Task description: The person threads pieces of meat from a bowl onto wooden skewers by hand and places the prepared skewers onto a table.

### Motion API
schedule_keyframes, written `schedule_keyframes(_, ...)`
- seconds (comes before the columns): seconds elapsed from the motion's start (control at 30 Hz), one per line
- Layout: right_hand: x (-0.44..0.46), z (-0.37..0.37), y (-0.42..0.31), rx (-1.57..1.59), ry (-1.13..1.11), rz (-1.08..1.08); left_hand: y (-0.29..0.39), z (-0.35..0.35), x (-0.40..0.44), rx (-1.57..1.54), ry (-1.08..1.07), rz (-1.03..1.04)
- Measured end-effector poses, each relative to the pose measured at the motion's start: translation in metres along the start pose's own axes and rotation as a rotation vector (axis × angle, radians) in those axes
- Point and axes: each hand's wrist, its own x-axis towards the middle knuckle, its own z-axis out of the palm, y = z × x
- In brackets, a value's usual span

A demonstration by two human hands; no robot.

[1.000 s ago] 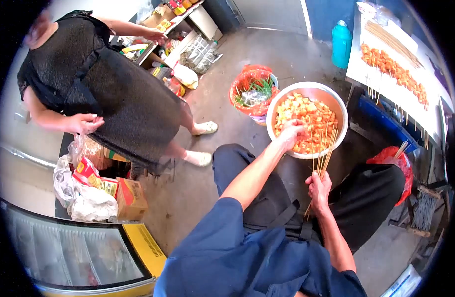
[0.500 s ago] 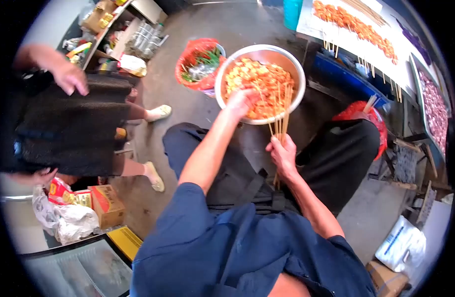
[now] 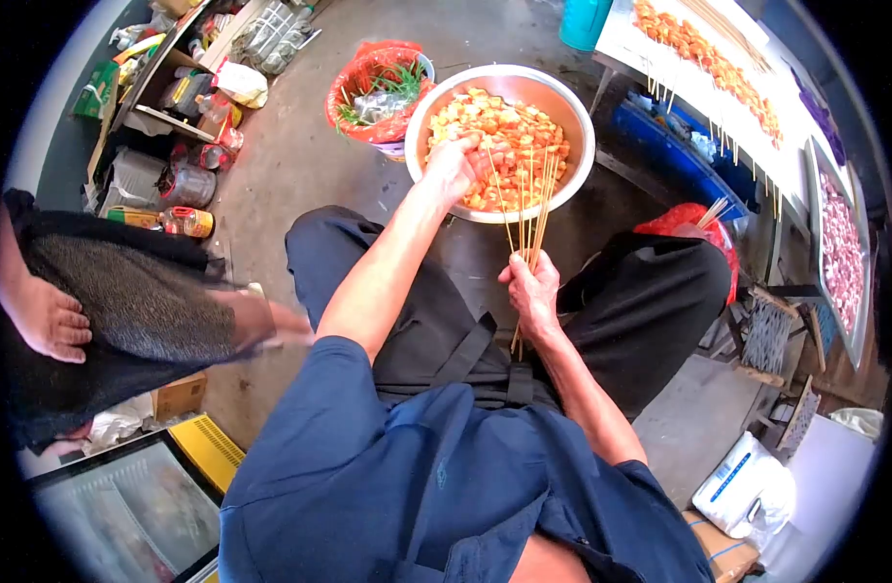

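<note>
A wide metal bowl (image 3: 584, 173) in front of my knees holds orange-coated chunks of what looks like marinated meat (image 3: 523, 131). My left hand (image 3: 454, 169) reaches over the bowl's near left side, fingers pinched together by the tip of one skewer; what is between them is hard to make out. My right hand (image 3: 532, 290) is closed around a bundle of thin wooden skewers (image 3: 537, 209), just in front of the bowl. Their tips fan out over the chunks, and their lower ends stick out below the fist.
Behind the bowl's left side stands a red-bagged bucket (image 3: 378, 126) with greens. Loaded skewers (image 3: 708, 60) lie on a white table at upper right, beside a tray of pink meat (image 3: 842, 233). More skewers (image 3: 713, 212) stand by my right knee. Another person's hand (image 3: 48, 321) is at left.
The view has shifted, and the person at left has moved nearer the lower left, uncovering bottles and boxes. My left hand stays at the bowl; my right still grips the skewers, one now slanting apart.
</note>
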Motion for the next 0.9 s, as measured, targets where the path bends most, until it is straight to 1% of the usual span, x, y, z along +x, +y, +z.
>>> schedule_keyframes(0.07, 0.001, 0.0, 0.002, -0.001, -0.004, -0.005, 0.001, 0.0, 0.001, 0.067, 0.051, 0.103)
schedule_keyframes(0.2, 0.001, 0.0, 0.002, -0.001, -0.012, -0.007, 0.006, 0.0, 0.001, 0.047, 0.039, 0.131)
schedule_keyframes(0.27, 0.0, 0.0, 0.0, -0.009, -0.011, -0.002, 0.009, 0.0, -0.001, 0.029, -0.009, 0.196)
schedule_keyframes(0.4, -0.003, 0.0, -0.004, -0.012, -0.012, 0.016, 0.008, 0.001, -0.003, 0.028, -0.01, 0.208)
schedule_keyframes(0.5, -0.001, -0.001, -0.001, -0.037, -0.011, 0.01, 0.007, -0.001, 0.002, 0.073, 0.034, 0.214)
schedule_keyframes(0.57, 0.0, -0.002, 0.001, -0.032, -0.014, 0.007, 0.007, -0.003, 0.003, 0.096, -0.053, 0.243)
schedule_keyframes(0.73, -0.001, -0.003, 0.003, -0.013, -0.014, 0.011, 0.005, -0.001, 0.001, 0.2, -0.085, 0.314)
schedule_keyframes(0.8, -0.001, -0.004, 0.007, -0.008, -0.017, -0.004, 0.003, -0.001, -0.002, 0.252, -0.042, 0.349)
schedule_keyframes(0.9, 0.002, -0.004, 0.009, -0.012, -0.01, -0.033, 0.002, -0.002, -0.002, 0.213, -0.014, 0.35)
